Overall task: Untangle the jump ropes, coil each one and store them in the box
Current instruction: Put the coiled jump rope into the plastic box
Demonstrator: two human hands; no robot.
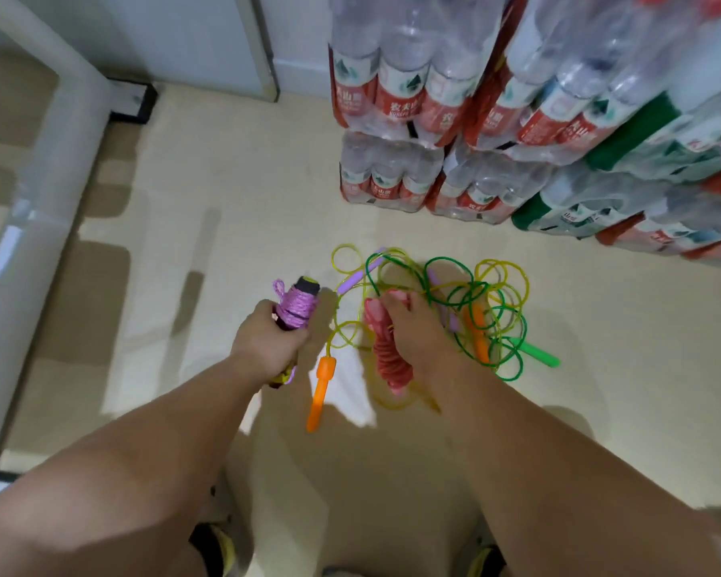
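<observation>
Item 1. Left hand (263,343): we record it wrapped round a purple rope bundle (295,306), the cord wound tight about black handles. One black end with a yellow tip sticks out beyond the fingers.

Item 2. Right hand (417,335): we record it clasped over a red rope bundle (386,351), a coiled hank that shows above and below the fist. We cannot tell whether the hank is touching the floor (234,193). The two hands are apart, with a yellow loop showing between them.

Item 3. Tangle (467,301): it lies on the floor towards the right edge, just beyond and beside the right hand. We count in it:
- a translucent yellow rope (504,276), looped many times;
- a green rope (513,356), threaded through the yellow one;
- a green handle (537,354) at the tangle's right fringe;
- a lilac handle (361,276) at its far left and a second lilac handle (450,318) in its middle;
- an orange handle (475,331) inside the loops.

Item 4. A near orange handle (319,393): it lies on the floor between the two forearms, joined to a yellow strand.

Item 5. Shrink-wrapped packs of water bottles (413,97), with red and green labels: they are stacked along the floor's far right edge, well apart from the tangle.

Item 6. A white film-wrapped post (46,168): it runs along the floor's left edge.
</observation>
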